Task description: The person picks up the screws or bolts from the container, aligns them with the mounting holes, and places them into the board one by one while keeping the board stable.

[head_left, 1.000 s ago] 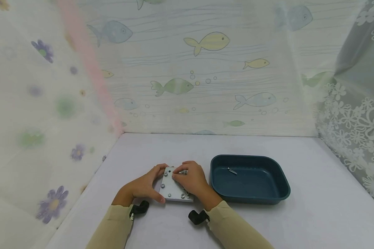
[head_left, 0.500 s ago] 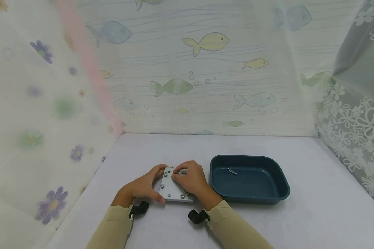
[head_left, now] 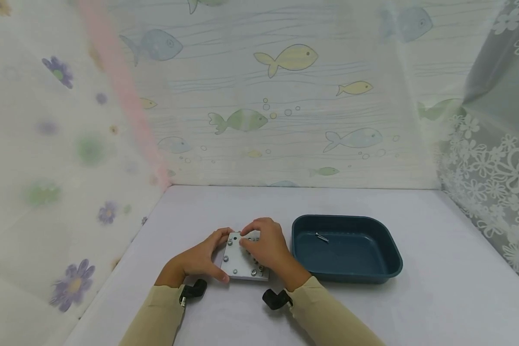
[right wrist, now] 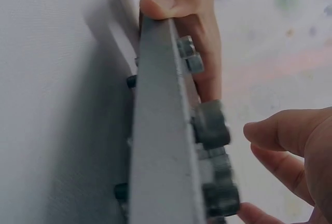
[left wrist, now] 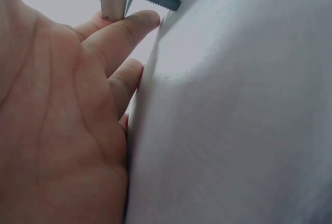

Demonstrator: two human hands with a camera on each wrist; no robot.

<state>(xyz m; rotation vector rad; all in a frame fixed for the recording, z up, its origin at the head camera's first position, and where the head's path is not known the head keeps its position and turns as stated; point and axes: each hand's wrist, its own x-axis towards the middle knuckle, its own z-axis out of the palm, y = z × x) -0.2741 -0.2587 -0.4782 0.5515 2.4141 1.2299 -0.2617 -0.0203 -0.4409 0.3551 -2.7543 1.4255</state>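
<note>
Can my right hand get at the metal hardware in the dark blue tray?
Probably yes: your right hand appears to hold nothing, and the dark blue tray beside it is open-topped, with nothing seen covering the metal hardware. Only the tray's wall seems in the way.

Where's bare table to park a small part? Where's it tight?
Bare: table between plate and fish-print curtain; strip between tray and lacy curtain; tray floor right of the loose hardware.

Tight: the plate itself, bolts on it, left hand gripping its edge, right hand over it; the gap between right hand and tray.
</note>
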